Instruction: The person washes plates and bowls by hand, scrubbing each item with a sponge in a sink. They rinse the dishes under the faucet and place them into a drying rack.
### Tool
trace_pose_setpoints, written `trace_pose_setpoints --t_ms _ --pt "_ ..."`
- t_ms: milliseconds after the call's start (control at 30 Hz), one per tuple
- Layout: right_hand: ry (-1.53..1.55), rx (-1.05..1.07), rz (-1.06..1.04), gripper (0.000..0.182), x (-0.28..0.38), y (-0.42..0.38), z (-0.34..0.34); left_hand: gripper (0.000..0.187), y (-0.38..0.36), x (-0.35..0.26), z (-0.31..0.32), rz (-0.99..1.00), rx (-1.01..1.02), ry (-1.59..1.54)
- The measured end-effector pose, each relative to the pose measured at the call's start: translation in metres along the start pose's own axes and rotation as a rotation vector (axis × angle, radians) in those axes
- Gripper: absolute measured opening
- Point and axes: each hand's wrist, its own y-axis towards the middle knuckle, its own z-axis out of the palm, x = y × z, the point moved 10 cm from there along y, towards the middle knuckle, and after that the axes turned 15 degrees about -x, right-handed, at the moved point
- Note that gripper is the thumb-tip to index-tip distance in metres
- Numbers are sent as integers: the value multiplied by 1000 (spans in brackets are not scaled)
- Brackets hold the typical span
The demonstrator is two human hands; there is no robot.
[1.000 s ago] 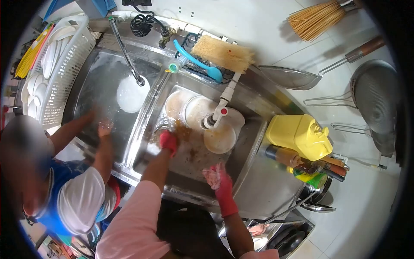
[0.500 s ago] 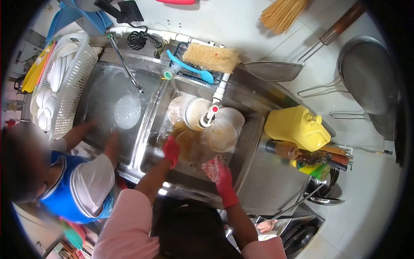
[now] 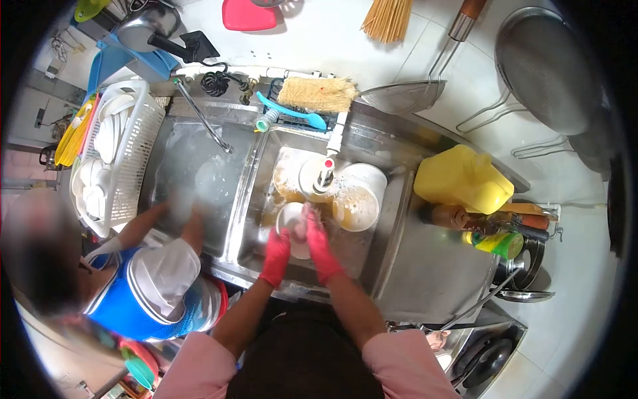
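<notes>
I see both hands in red gloves down in the right-hand sink basin, just in front of the white tap. My left hand grips the near rim of a small white bowl; my right hand is closed against the bowl's other side. Beyond the tap sit stained bowls. Right of the basin stands a yellow jug. A co-worker's hands are blurred in the left basin.
</notes>
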Motion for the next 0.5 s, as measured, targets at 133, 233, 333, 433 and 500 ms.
trace_pose_setpoints --t_ms 133,233,333,433,500 --pt "-294 138 -145 25 23 -20 54 41 15 -31 1 -83 -85 281" --pt "-703 424 -582 24 39 -49 49 42 24 -42 -10 -31 -97 121" --pt "-662 134 -119 22 -23 -13 -31 42 26 -15 -6 96 -41 97" --pt "-870 -14 -493 18 41 11 -29 41 -8 -5 21 96 53 3" --pt "-726 -21 -472 17 47 18 -12 43 -10 -11 29 120 37 99"
